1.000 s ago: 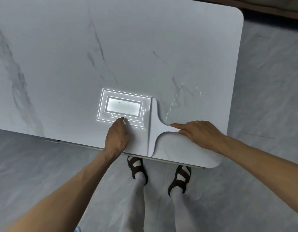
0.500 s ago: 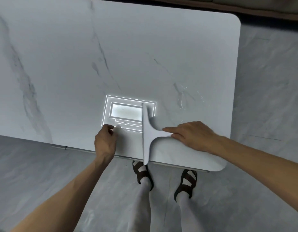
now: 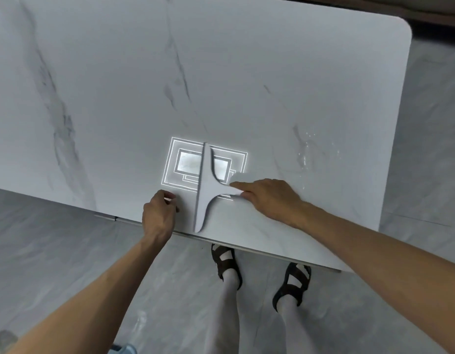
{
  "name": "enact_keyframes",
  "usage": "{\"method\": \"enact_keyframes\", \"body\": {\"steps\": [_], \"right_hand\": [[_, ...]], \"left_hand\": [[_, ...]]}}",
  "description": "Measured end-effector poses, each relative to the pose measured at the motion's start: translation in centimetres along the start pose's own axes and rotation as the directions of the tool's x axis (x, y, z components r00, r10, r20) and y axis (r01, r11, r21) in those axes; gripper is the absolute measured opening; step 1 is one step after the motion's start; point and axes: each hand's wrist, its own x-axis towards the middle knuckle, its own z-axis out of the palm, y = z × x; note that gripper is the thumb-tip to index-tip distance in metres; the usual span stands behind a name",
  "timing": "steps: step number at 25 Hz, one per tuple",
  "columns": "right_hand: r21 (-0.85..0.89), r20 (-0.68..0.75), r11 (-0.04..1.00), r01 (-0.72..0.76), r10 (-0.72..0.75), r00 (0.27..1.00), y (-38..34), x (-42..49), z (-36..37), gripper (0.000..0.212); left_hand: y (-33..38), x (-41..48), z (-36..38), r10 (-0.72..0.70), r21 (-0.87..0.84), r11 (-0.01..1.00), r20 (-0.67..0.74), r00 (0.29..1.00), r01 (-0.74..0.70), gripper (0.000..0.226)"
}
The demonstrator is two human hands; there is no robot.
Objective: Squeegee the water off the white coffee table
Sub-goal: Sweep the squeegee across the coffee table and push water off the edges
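Note:
A white T-shaped squeegee (image 3: 204, 190) lies flat on the white marble coffee table (image 3: 221, 85), its long blade running away from me near the front edge. My right hand (image 3: 267, 199) grips the squeegee's short handle from the right. My left hand (image 3: 158, 217) rests curled at the table's front edge, just left of the blade, holding nothing that I can see. Water droplets (image 3: 306, 152) glisten on the table to the right of the squeegee.
A bright rectangular light reflection (image 3: 185, 164) sits on the tabletop under the blade. The table's rounded right corner (image 3: 402, 26) is at the far right. My feet in dark sandals (image 3: 227, 261) stand on the grey floor under the front edge.
My right hand has slid the squeegee leftwards across the light reflection. My left hand has drawn back left ahead of the blade and curled its fingers.

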Motion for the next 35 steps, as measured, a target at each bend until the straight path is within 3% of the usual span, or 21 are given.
{"method": "enact_keyframes", "body": {"steps": [8,11,14,17,19,21,26,30,35], "right_hand": [[-0.048,-0.109,0.944,-0.325,0.319,0.941,11.7,-14.6,-4.2,0.039],[-0.037,-0.139,0.953,-0.300,0.293,0.946,11.1,-15.7,-4.8,0.039],[0.010,-0.071,0.989,-0.148,0.148,0.986,6.9,-13.0,-2.8,0.039],[-0.018,0.105,0.999,0.039,-0.037,0.994,1.3,-8.8,1.3,0.040],[-0.052,0.143,0.993,0.106,-0.097,0.985,-0.5,-7.8,3.1,0.040],[-0.088,0.104,0.991,0.097,-0.088,0.991,0.9,-8.8,3.5,0.040],[-0.163,0.064,0.985,-0.061,0.072,0.995,9.7,-16.0,0.1,0.040],[-0.169,0.033,0.964,-0.208,0.216,0.976,15.8,-20.8,-3.2,0.037],[-0.286,-0.055,0.928,-0.240,0.234,0.971,20.9,-23.9,-6.9,0.033]], "left_hand": [[4.5,-3.3,4.4,0.093,0.143,0.983,0.160,0.983,-0.117,0.028],[4.7,-4.0,4.7,0.102,0.169,0.978,0.142,0.985,-0.126,0.041],[4.0,-4.2,3.8,0.028,0.144,0.989,0.094,0.995,-0.042,0.054],[2.5,-3.9,2.7,0.003,0.157,0.988,0.031,1.000,-0.008,0.044],[1.6,-3.8,2.5,0.070,0.201,0.977,0.004,0.998,-0.070,0.029],[1.4,-4.4,3.0,0.156,0.222,0.963,0.018,0.988,-0.156,0.019],[3.9,-8.2,7.0,0.365,0.247,0.881,0.186,0.912,-0.403,0.032],[6.9,-11.0,10.3,0.343,0.208,0.886,0.308,0.887,-0.415,0.032],[9.0,-11.0,11.5,0.245,0.313,0.882,0.335,0.910,-0.353,0.043]]}}
